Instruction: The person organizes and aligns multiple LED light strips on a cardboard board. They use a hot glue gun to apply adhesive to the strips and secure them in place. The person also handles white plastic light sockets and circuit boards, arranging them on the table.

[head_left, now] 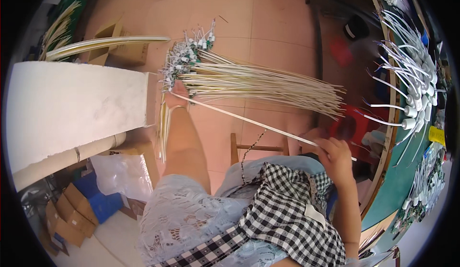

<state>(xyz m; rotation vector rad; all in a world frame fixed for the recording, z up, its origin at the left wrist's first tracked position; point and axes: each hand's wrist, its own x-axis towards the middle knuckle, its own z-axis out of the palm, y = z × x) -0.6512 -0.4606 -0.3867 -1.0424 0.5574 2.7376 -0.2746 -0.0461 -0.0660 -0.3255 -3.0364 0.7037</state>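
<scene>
My left hand [175, 94] reaches forward and is closed on the connector end of a single white cable [249, 121]. My right hand [334, 154] is closed on the same cable near its other end, just above my lap. The cable runs taut in a straight line between the two hands, so it is separated from the rest.

The main bundle of white cables [258, 82] lies fanned out on the tiled floor [268, 22], with its cluster of small white connectors [184, 56] gathered at the far left end, touching my left hand. Judging by its size, most of the bundle is not yet handled.

On the green bench [400, 183] at my right lie finished-looking cable assemblies with white cylindrical heads [412, 94], stacked in rows. These suggest part of the work is done, though I cannot tell the share.

A white roll of material [72, 104] and cardboard boxes [67, 219] stand at my left.
</scene>
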